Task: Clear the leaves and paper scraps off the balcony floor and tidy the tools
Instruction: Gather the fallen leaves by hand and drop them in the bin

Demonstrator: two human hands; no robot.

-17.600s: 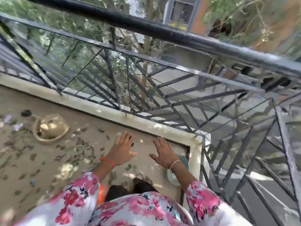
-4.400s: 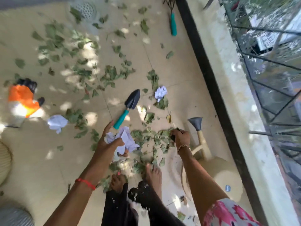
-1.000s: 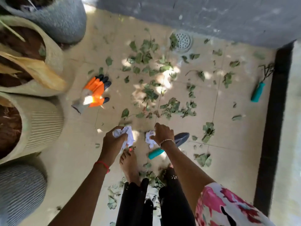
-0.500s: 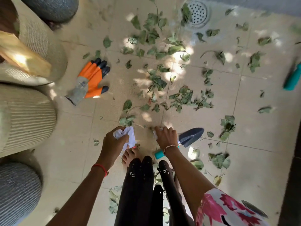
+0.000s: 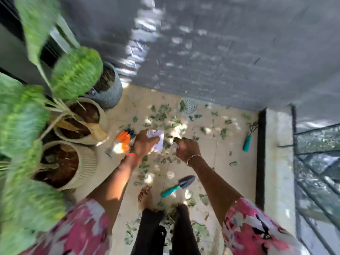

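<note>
Two lots of paper at most are gathered so far. A paper wad (image 5: 157,139) is gripped in the left hand (image 5: 144,143), which is held up short of the drain (image 5: 189,105), on its pot side. The right hand (image 5: 186,149) is curled closed just beside it. A pale scrap (image 5: 175,145) seems to be pinched in it, though blur leaves this uncertain.

Little else is judged done. Leaves (image 5: 161,115) are scattered thickly around the drain and from it back towards the bare foot (image 5: 145,196), and none are seen collected. The tools are not yet tidied. The trowel (image 5: 179,185) is left flat on the floor well back from the drain, near the foot. A teal-handled fork (image 5: 247,144) is left far to the drain's railing side, against the dark kerb (image 5: 261,153). An orange glove (image 5: 123,139) is lying on the drain's opposite side, beside the pots (image 5: 82,120).

Whether more paper is left on the floor cannot be told. The larger share is judged to remain: the leaves are to be cleared, the held paper is to be disposed of, and the trowel, fork and glove are to be put away.
</note>
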